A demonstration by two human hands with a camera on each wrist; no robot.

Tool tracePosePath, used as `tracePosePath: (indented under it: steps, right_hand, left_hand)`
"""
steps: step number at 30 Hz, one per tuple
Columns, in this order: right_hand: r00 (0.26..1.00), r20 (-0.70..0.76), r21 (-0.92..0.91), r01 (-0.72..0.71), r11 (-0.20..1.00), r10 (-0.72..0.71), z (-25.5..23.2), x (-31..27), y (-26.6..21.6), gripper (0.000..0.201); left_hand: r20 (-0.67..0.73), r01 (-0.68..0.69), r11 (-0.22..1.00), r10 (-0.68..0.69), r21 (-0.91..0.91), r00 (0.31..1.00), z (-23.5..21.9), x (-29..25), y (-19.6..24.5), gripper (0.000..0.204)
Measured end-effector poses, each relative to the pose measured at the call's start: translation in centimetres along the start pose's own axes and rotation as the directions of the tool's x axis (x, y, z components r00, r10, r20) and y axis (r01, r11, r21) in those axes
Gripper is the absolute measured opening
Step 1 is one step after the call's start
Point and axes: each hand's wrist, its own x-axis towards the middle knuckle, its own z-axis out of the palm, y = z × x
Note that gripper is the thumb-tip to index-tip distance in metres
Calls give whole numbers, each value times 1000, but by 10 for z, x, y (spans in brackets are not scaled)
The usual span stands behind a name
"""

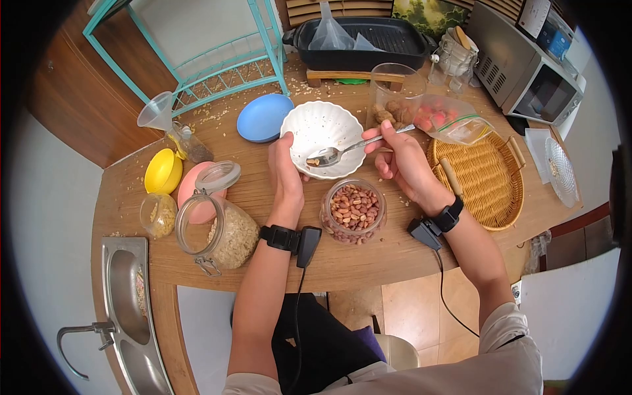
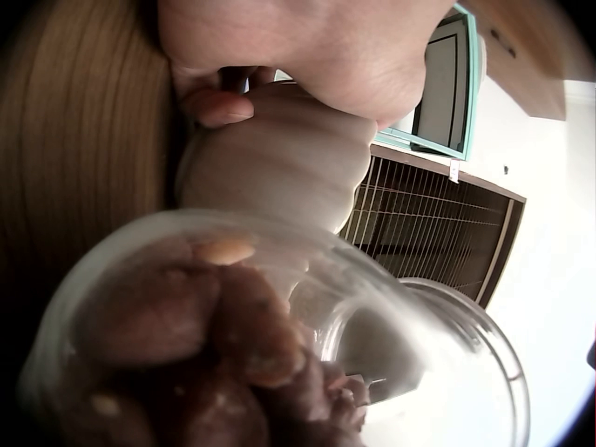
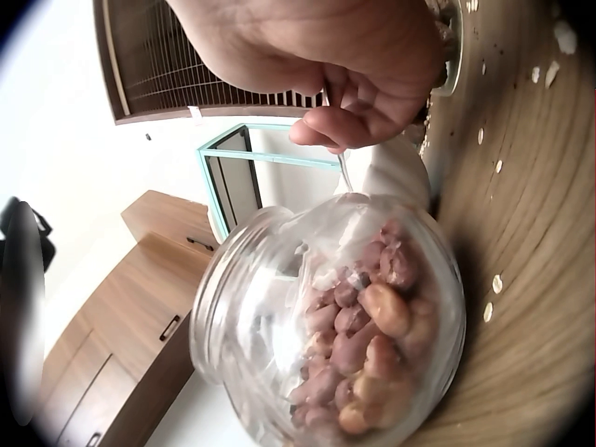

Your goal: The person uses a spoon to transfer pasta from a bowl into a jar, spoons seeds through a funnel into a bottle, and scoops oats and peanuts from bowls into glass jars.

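A white fluted bowl (image 1: pixel 315 128) stands at the middle of the table with small dark bits and flakes inside. My left hand (image 1: pixel 286 172) grips its left side, thumb at the rim; in the left wrist view a fingertip (image 2: pixel 223 110) shows low against its wall (image 2: pixel 279 168). Between thumb and fingers, my right hand (image 1: pixel 409 164) holds a metal spoon (image 1: pixel 368 141). The spoon's bowl, with brown bits in it, is over the inside of the white bowl. Directly in front stands a glass jar (image 1: pixel 322 220) of peanuts (image 1: pixel 355 207), without a lid.
Left are an open jar of oats (image 1: pixel 234 240), a pink bowl (image 1: pixel 191 181), a yellow bowl (image 1: pixel 162 172) and a blue bowl (image 1: pixel 264 117). Right are a wicker tray (image 1: pixel 477 178), a zip bag (image 1: pixel 464 125) and a clear container (image 1: pixel 395 82) of walnuts. Oat flakes lie scattered about.
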Motion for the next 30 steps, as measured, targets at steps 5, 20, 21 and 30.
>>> tracePosePath:
  steps: [5,20,21,30]
  right_hand:
    - [998,-50,72,50,996,-46,-1,0,0,49]
    - [972,-106,258,228,939,-207,-3,-5,0,52]
    - [971,-85,279,239,930,-224,-3,-5,1,52]
    - [923,-41,220,383,897,-384,-2,-8,2,51]
  left_hand:
    - [-9,-1,1000,1,-5,1000,1,0,-1,49]
    - [-2,0,1000,0,24,1000,-1,0,0,53]
    - [-4,2,999,-2,33,1000,-1,1,0,54]
    - [-23,10,999,-9,46,1000,-1,-2,2,57]
